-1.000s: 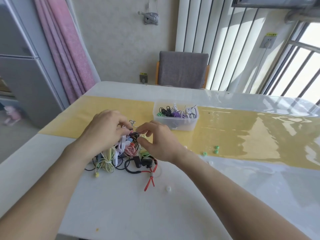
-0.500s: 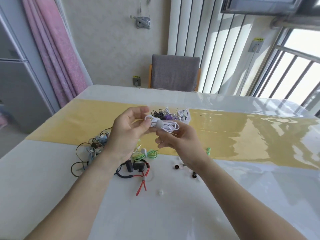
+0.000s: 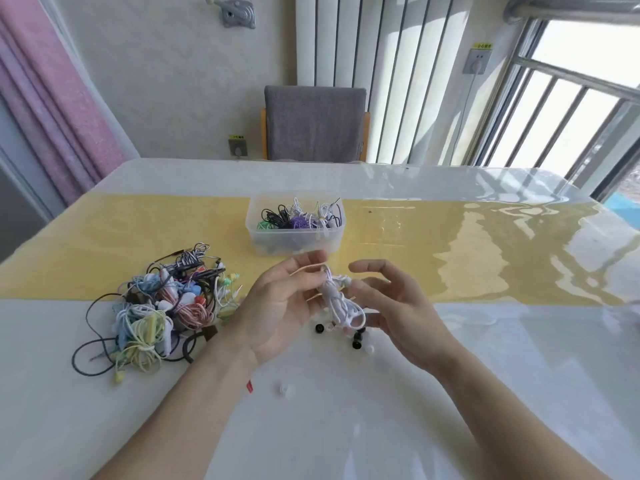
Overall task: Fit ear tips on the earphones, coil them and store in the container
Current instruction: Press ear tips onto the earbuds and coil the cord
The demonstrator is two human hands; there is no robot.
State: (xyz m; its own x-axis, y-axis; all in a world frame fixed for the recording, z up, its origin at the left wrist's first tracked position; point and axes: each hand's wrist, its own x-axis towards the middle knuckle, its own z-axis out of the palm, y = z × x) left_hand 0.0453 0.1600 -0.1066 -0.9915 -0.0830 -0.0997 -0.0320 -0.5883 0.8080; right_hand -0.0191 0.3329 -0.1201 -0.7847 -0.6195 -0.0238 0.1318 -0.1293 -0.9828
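Head cam: left hand [image 3: 277, 306] pinches a white earphone bundle [image 3: 337, 299], right hand [image 3: 391, 306] hangs loose beside it; container [image 3: 294, 233] partly filled, tangled pile [image 3: 162, 306] still waiting.

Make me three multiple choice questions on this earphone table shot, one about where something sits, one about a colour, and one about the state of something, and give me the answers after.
1. Where is the tangled pile of earphones?
A. on the table, to the left of the hands
B. inside the container
C. on the chair

2. What colour are the coiled earphones held between the left hand and right hand?
A. black
B. white
C. green

3. What state is the container in?
A. lidded
B. open and empty
C. open, with earphones inside

Answers: 1 A, the pile lies on the table left of both hands. 2 B, its cord is white. 3 C, no lid shows and cords fill it.
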